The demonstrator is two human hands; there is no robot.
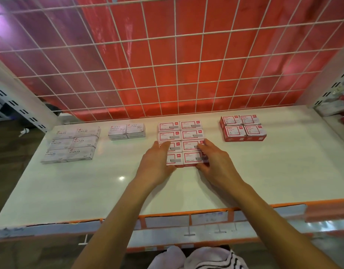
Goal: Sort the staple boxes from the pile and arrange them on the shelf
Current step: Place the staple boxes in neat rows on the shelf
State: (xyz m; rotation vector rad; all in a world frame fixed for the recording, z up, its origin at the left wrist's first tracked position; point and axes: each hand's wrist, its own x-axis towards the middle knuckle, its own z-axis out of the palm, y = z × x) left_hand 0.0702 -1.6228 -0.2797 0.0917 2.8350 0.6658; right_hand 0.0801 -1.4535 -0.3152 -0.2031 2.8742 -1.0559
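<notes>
Head view: a white shelf point(109, 181) carries four groups of staple boxes. The middle block point(180, 133), red and white, stands two wide and four deep. The left hand point(159, 162) lies with fairly straight fingers on the block's near-left boxes, thumb at the front corner. The right hand point(213, 160) curls round the near-right corner, thumb on the front edge. STAPLES boxes point(72, 144) sit far left, a pale pair point(126, 131) beside them, and red boxes point(243, 128) to the right.
</notes>
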